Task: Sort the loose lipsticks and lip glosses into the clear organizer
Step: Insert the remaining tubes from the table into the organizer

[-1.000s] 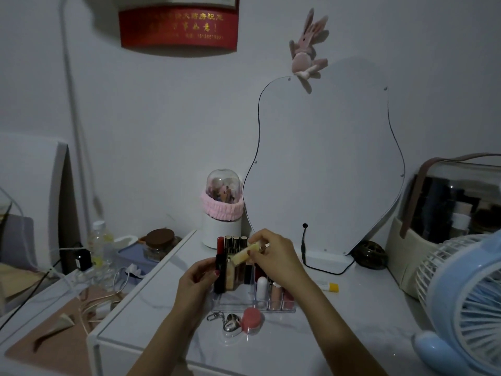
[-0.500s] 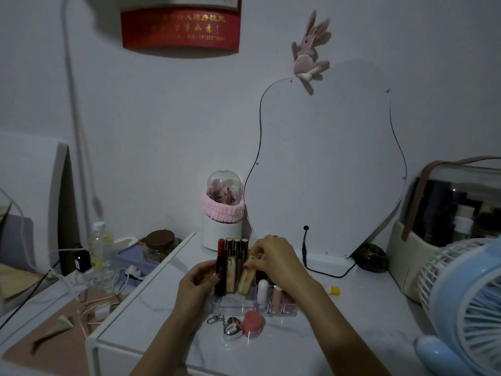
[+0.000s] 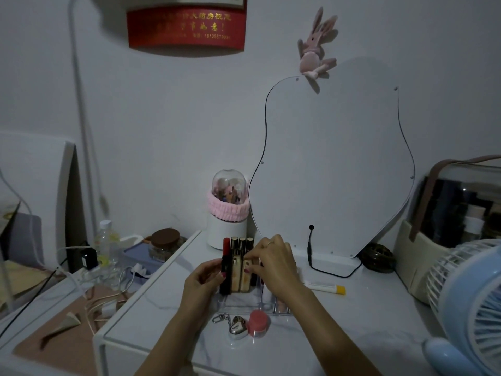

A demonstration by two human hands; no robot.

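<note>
Right hand (image 3: 273, 263) curled over the back row of the clear organizer (image 3: 244, 302), fingertips pinching the top of a beige lip gloss (image 3: 246, 275) that stands upright in its slot. Left hand (image 3: 202, 279) just to the left of it, fingers curled round the red-capped lipstick (image 3: 225, 264) at the organizer's left end, holding it upright.

Step in hand, as I judge it: seating the beige tube. To do it well, press straight down until it bottoms out, let go only once it stands free, and keep the left hand steadying the rack so the neighbours do not topple.

Contents: beside the right fingertips a second beige tube (image 3: 236, 272); behind them gold-capped dark tubes (image 3: 242, 244) in a row. Front slots, under the right wrist, hold more pieces, mostly hidden. Compartment nearest the left wrist looks unfilled.

Loose, by my reckoning: a yellow-capped tube (image 3: 325, 287) lying to the right of the right forearm; a pink pot (image 3: 258, 322) and heart keychain (image 3: 235, 325) just in front of the organizer.
</note>
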